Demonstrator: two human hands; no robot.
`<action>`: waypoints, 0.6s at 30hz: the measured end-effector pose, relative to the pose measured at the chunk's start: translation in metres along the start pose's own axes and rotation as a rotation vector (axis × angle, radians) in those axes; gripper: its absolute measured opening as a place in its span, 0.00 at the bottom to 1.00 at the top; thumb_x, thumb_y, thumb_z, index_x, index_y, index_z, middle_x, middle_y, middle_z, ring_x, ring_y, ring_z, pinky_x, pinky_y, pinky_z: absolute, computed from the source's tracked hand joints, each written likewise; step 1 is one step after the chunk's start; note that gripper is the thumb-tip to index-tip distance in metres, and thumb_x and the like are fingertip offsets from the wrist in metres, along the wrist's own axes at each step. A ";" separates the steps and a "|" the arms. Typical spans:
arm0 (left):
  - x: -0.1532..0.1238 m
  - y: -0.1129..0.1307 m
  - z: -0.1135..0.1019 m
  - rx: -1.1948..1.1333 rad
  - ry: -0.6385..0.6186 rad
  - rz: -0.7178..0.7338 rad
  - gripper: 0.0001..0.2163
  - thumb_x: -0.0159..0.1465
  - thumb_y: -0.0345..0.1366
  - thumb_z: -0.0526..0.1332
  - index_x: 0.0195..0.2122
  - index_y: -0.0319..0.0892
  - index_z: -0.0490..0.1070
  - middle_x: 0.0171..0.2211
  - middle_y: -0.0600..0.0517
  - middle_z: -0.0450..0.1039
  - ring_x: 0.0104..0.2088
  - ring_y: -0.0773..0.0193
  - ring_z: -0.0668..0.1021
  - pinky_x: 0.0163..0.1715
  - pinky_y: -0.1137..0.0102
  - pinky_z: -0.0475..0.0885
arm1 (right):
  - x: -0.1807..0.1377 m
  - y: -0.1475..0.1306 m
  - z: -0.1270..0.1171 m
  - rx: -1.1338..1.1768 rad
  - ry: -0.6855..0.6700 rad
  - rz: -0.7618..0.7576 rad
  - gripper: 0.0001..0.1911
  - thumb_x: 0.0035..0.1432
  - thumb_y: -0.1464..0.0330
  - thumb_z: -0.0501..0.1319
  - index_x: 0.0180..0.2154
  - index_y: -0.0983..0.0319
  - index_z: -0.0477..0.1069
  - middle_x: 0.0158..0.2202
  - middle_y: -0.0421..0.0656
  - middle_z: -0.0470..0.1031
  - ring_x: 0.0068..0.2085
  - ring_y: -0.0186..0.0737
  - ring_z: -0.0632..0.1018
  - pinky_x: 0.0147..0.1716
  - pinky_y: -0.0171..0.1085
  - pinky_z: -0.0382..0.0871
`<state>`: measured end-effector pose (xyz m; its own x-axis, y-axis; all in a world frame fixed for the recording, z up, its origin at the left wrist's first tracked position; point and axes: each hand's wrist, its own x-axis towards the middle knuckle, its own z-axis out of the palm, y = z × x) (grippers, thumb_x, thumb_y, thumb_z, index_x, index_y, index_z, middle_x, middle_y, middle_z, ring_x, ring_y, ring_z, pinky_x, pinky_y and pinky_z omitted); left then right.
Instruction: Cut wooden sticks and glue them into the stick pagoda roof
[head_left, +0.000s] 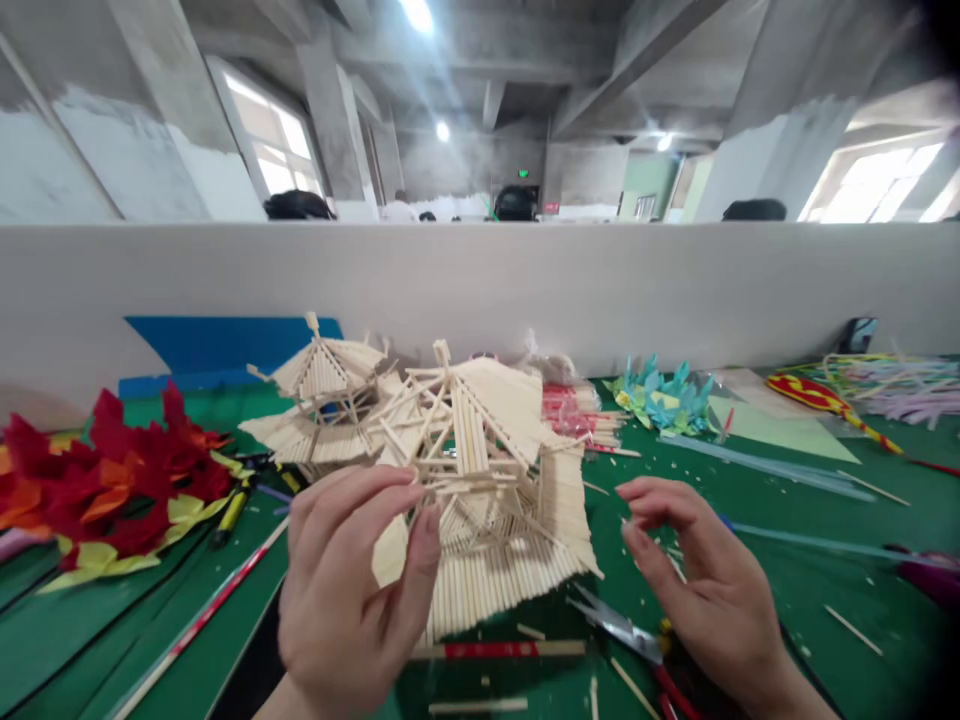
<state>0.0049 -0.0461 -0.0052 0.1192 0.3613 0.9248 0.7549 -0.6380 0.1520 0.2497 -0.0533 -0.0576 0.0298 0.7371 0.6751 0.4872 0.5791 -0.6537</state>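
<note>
- While the stick-built pavilion [472,450] stands mid-counter, here's the left hand [352,580] at its front-left edge, fingers curled; can't tell whether they grip anything.
- Right hand [712,590]: fingers parted, released, a gap between them and the roof edge; scissors [626,632] just beside.
- Behind, plastic bag [551,362] with red-banded sticks [562,410].
- White partition [480,275] bounds the far side.
</note>
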 end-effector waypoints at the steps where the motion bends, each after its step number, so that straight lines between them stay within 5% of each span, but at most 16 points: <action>1: -0.008 0.006 -0.005 -0.015 -0.011 -0.023 0.13 0.52 0.20 0.59 0.37 0.39 0.66 0.35 0.49 0.67 0.37 0.59 0.70 0.39 0.61 0.65 | -0.008 0.003 -0.001 0.023 0.041 0.038 0.05 0.54 0.73 0.57 0.34 0.58 0.64 0.38 0.43 0.68 0.40 0.38 0.71 0.37 0.37 0.67; 4: -0.036 0.023 -0.015 -0.131 -0.169 -0.023 0.14 0.51 0.19 0.59 0.37 0.39 0.65 0.32 0.51 0.68 0.34 0.62 0.71 0.36 0.64 0.67 | -0.034 0.011 -0.002 0.023 0.086 0.144 0.05 0.53 0.73 0.59 0.29 0.58 0.63 0.32 0.41 0.70 0.36 0.38 0.73 0.36 0.38 0.68; 7: -0.069 0.037 -0.014 -0.286 -0.395 -0.134 0.14 0.53 0.18 0.58 0.38 0.40 0.67 0.32 0.49 0.70 0.32 0.64 0.72 0.31 0.68 0.69 | -0.057 0.015 -0.002 -0.027 0.002 0.251 0.04 0.53 0.71 0.60 0.29 0.59 0.65 0.29 0.41 0.73 0.33 0.38 0.74 0.32 0.35 0.69; 9: -0.092 0.042 -0.008 -0.314 -0.429 -0.141 0.11 0.54 0.19 0.58 0.35 0.39 0.68 0.29 0.49 0.71 0.29 0.64 0.73 0.28 0.68 0.70 | -0.071 0.016 -0.001 -0.064 -0.052 0.313 0.02 0.53 0.70 0.60 0.28 0.59 0.67 0.28 0.40 0.74 0.31 0.37 0.75 0.29 0.33 0.70; 12: -0.123 0.040 0.004 -0.114 -0.590 -0.006 0.05 0.59 0.25 0.54 0.34 0.38 0.69 0.27 0.48 0.73 0.27 0.64 0.74 0.28 0.69 0.70 | -0.089 0.018 -0.001 -0.120 -0.083 0.384 0.02 0.52 0.68 0.60 0.31 0.59 0.69 0.28 0.40 0.75 0.28 0.37 0.75 0.28 0.33 0.70; 18: -0.160 0.026 0.019 0.149 -0.794 0.031 0.12 0.60 0.24 0.50 0.34 0.38 0.72 0.32 0.44 0.76 0.35 0.55 0.76 0.32 0.62 0.70 | -0.114 0.021 -0.005 -0.139 -0.067 0.482 0.05 0.54 0.65 0.58 0.33 0.59 0.69 0.29 0.41 0.75 0.29 0.38 0.76 0.28 0.32 0.72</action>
<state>0.0174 -0.1075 -0.1557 0.5219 0.7557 0.3956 0.8150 -0.5786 0.0300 0.2609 -0.1272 -0.1468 0.2257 0.9327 0.2814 0.5437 0.1191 -0.8308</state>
